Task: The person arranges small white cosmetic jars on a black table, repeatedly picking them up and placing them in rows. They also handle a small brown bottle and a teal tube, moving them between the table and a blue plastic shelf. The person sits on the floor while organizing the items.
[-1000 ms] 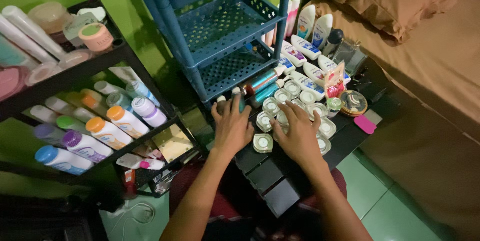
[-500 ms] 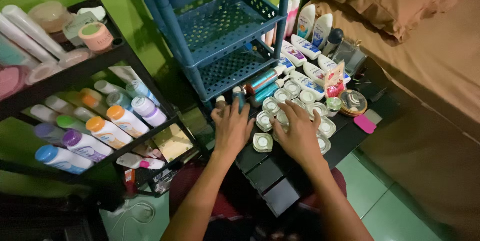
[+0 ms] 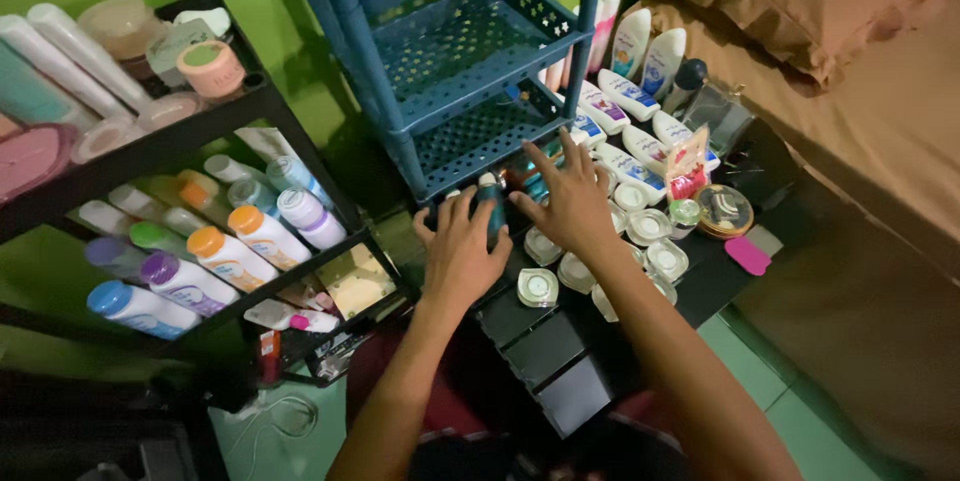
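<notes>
1. My left hand (image 3: pixel 462 251) lies palm down at the foot of the blue plastic rack (image 3: pixel 455 61), fingers spread and curled lightly against a small teal bottle (image 3: pixel 491 209) that stands upright; whether I truly grip it, I cannot tell.
2. My right hand (image 3: pixel 570 199) is stretched forward, fingers fanned wide, resting on the teal spray bottles (image 3: pixel 530 173) lying on their sides just in front of the rack's lowest shelf. No closed hold on anything.
3. Below my right wrist sit the clear round jars (image 3: pixel 538 287), clustered on the black surface (image 3: pixel 700 286).
4. White lotion bottles (image 3: pixel 630 91) lie further back, beside the bed (image 3: pixel 880 111).
5. To my left, the black shelf (image 3: pixel 190 136) carries powder bottles (image 3: pixel 230 256) with coloured caps.
</notes>
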